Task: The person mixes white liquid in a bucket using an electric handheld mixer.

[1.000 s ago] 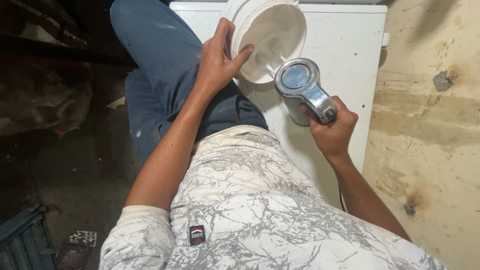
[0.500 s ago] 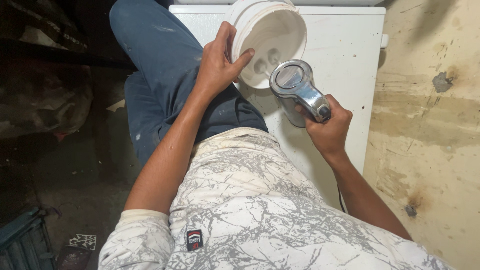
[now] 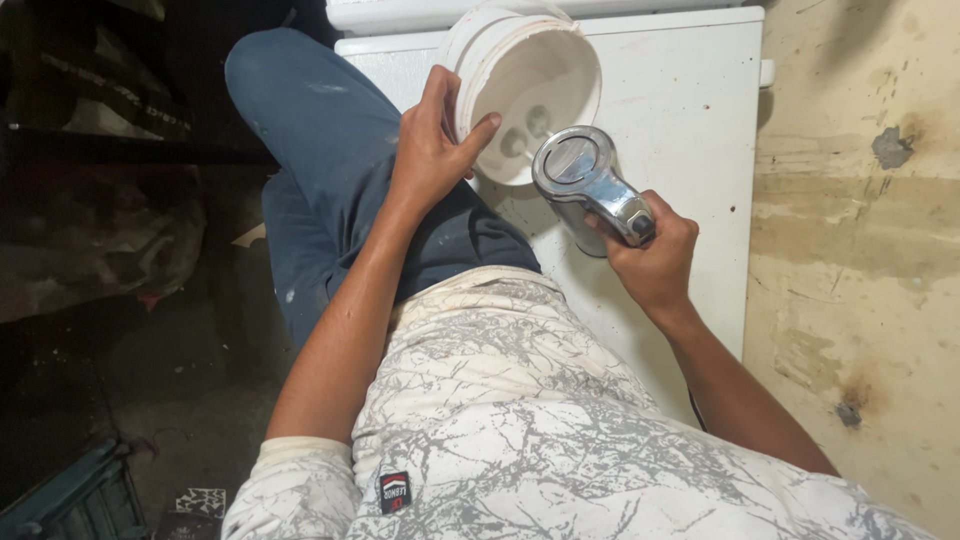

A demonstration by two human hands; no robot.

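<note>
1. Right now, a shiny metal part [image 3: 585, 180] with a round head is up in front of the person, just at the lip of a white bucket [image 3: 525, 90]. Its round flat face points up at the camera, so it is easy to look at.
2. The right hand [image 3: 650, 255] is closed around the stubby end of the shiny metal part. The fingers are curled tight, like holding a flashlight, so the part stays steady.
3. The left hand [image 3: 430, 150] grips the rim of the white bucket. The thumb is hooked inside the bucket and the other fingers wrap the outside wall. That pinch keeps the bucket tipped on its side.
4. Because the bucket is tipped, its open mouth faces the person. A few small round things [image 3: 527, 132] lie at the bottom. They are too small to tell what they are.
5. The bucket rests on a white box-shaped appliance [image 3: 690, 110] with a flat top, which works like a table.
6. The person's leg in blue jeans [image 3: 320, 140] is bent up beside the appliance, close to the bucket.
7. To the right is a stained yellowish wall [image 3: 860, 250]. To the left, the floor [image 3: 120, 320] is dark and messy.
</note>
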